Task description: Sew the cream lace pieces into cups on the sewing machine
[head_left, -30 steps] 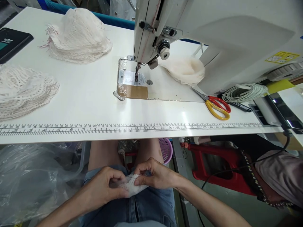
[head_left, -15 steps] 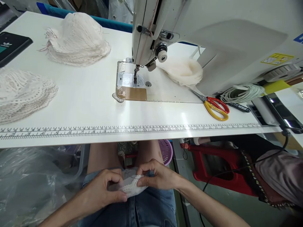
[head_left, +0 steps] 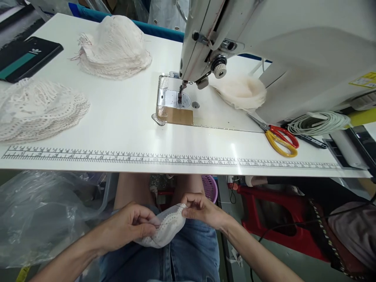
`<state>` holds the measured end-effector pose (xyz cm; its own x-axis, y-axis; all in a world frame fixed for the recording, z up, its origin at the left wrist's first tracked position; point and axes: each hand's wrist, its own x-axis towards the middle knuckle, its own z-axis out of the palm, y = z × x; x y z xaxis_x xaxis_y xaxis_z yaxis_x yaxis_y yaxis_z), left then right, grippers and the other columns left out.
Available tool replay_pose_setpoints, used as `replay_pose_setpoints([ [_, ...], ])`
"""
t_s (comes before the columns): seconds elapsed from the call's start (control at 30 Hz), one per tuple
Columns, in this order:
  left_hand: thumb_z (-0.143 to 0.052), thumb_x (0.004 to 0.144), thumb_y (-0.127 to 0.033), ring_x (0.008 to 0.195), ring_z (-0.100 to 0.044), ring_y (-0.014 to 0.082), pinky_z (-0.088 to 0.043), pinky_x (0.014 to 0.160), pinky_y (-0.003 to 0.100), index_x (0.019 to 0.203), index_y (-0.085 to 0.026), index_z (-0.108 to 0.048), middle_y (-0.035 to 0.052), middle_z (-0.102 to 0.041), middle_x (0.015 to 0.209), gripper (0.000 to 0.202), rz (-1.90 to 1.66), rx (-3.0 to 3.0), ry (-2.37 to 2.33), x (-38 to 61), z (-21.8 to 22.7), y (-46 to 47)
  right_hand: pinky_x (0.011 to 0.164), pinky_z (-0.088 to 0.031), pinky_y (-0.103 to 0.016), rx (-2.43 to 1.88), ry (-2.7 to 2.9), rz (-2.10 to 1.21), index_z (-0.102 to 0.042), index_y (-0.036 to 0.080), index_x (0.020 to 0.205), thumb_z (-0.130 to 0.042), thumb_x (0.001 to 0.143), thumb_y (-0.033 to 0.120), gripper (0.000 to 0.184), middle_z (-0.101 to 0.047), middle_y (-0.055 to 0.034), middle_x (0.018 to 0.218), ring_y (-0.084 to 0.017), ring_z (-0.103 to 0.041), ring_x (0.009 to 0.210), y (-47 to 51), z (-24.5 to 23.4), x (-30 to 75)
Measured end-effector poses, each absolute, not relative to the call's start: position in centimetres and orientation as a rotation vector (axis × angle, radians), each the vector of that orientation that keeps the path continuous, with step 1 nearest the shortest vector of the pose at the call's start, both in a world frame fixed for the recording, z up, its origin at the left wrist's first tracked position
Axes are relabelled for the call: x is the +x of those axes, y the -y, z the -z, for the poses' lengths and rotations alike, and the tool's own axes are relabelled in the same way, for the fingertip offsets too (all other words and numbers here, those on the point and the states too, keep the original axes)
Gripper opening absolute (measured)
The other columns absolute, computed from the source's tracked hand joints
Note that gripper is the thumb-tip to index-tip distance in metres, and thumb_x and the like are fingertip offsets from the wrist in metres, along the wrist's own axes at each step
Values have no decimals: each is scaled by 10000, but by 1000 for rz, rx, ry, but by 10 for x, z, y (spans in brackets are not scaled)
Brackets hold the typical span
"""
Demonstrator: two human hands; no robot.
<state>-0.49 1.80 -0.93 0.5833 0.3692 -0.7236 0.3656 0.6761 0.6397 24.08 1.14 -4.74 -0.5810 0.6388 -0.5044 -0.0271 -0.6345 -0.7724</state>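
Note:
Over my lap, a small white lace-edged fabric piece [head_left: 168, 229] is stretched between both hands. My left hand [head_left: 136, 225] pinches its left side with thumb and fingers. The right edge is gripped by my right hand [head_left: 199, 209], thumb against the fingers. Its lace trim runs across the top, beside a sheer strip. On the table above stands a sewing machine [head_left: 202, 51], its needle area over the metal plate. Pale fabric pieces [head_left: 243, 92] lie right of the needle.
Two stacks of white lace pieces, a rear stack [head_left: 114, 49] and a left stack [head_left: 41, 111], sit on the table. Scissors [head_left: 280, 141], coiled cord [head_left: 319, 123] and a phone [head_left: 29, 58] lie there too. A ruler strip [head_left: 176, 159] follows the front edge. A person sits at right by a red stool [head_left: 276, 223].
The fabric piece has been pulled wider and turned, showing more of its lace and body. My right hand rose slightly. The camera view has shifted left.

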Motion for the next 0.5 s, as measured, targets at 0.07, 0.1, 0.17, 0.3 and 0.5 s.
replay_pose_setpoints([
  [0.07, -677, 730, -344, 561, -444, 90, -342, 553, 187, 833, -131, -712, -27, -576, 590, 239, -18, 830, -970, -7, 10, -19, 626, -405, -222, -1155, 1031, -2234, -564, 134, 730, -729, 698, 458, 365, -561, 20, 663, -86, -499, 617, -12, 48, 241],
  [0.1, -688, 722, -346, 570, -467, 97, -361, 570, 195, 833, -131, -715, -18, -595, 600, 243, -19, 820, -964, -7, 10, -20, 623, -404, -222, -1162, 1026, -2233, -565, 133, 731, -731, 698, 453, 362, -563, 19, 664, -86, -501, 616, -12, 48, 241],
  [0.17, -700, 712, -346, 584, -499, 108, -378, 587, 203, 837, -135, -720, -7, -621, 616, 246, -19, 818, -970, -8, 9, -21, 613, -397, -218, -1172, 1015, -2233, -565, 130, 732, -736, 696, 444, 359, -569, 15, 667, -86, -504, 613, -11, 49, 242],
  [0.3, -686, 734, -345, 557, -498, 97, -367, 556, 187, 839, -152, -724, -26, -613, 572, 223, -44, 829, -969, -11, 8, -23, 605, -388, -213, -1174, 982, -2237, -566, 128, 744, -735, 709, 422, 341, -576, 8, 678, -88, -510, 618, -10, 52, 244],
  [0.5, -722, 702, -276, 708, -632, 142, -450, 666, 217, 999, -156, -685, 36, -739, 783, 322, -107, 713, -896, -16, 14, -23, 628, -403, -217, -1158, 957, -2255, -571, 127, 758, -728, 728, 393, 310, -597, -8, 709, -93, -529, 643, -8, 58, 244],
])
